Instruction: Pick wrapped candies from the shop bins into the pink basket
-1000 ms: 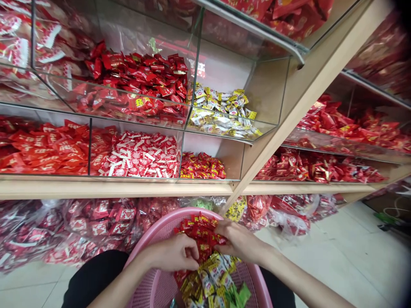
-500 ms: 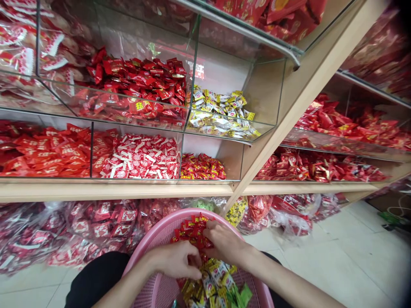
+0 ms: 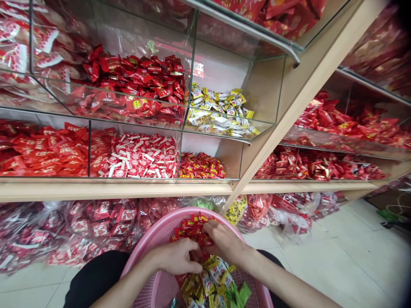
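Note:
A pink plastic basket [image 3: 146, 239] stands between my knees. Red wrapped candies [image 3: 189, 225] with yellow print fill its far side. Nearer to me lie white-and-yellow wrapped candies [image 3: 218, 271] and a few green packets [image 3: 239, 295]. My left hand [image 3: 180, 256] is among the candies with fingers curled inward and thumb below them; what lies inside the curl is hidden. Close to its right, my right hand [image 3: 223, 241] bends its fingers around red candies at the basket's far right part. The two hands' fingertips face each other over the red pile.
Wooden shelving [image 3: 128, 191] with glass-fronted compartments of wrapped candies rises ahead. Clear bags of red packets [image 3: 102, 218] lie on the floor below it. A slanting wooden post [image 3: 272, 141] divides the shelves. Pale floor tiles [image 3: 327, 265] show at the right.
Both hands stay within the basket and shift only slightly among the red candies. My left hand's fingers sit a little closer to the right hand. The view tilts slightly.

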Action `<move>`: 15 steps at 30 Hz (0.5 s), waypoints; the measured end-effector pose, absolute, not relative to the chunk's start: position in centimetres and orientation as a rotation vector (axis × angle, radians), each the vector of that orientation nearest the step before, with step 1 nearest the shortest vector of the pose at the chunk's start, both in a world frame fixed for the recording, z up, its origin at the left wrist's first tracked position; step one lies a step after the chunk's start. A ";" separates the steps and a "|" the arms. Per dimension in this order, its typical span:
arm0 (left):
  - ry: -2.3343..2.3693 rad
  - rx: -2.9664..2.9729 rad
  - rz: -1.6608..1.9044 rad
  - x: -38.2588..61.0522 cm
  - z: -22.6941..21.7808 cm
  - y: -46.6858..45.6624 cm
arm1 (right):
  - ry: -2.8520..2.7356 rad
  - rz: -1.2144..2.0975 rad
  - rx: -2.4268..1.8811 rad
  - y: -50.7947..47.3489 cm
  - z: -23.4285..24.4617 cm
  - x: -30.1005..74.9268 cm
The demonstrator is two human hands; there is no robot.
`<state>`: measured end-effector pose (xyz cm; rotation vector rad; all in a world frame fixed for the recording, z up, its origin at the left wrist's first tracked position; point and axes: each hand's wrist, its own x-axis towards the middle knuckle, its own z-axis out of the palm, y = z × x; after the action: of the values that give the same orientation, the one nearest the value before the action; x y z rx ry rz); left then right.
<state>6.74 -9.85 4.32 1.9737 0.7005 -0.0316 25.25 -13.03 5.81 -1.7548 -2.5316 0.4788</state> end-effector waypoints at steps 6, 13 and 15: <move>0.590 1.979 -0.064 6.8 3.8 -9.8 | -2.480 0.438 -1.732 -13.0 5.5 25.6; 0.598 1.972 -0.062 6.8 4.2 -10.0 | -2.411 0.280 -1.800 -13.1 6.3 25.5; 0.608 1.974 -0.053 6.8 4.3 -10.0 | -2.381 0.249 -1.806 -13.1 6.2 25.6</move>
<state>6.80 -10.03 4.28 1.9745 0.6076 -0.0531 25.57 -13.08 6.20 -1.8057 -2.3814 0.2488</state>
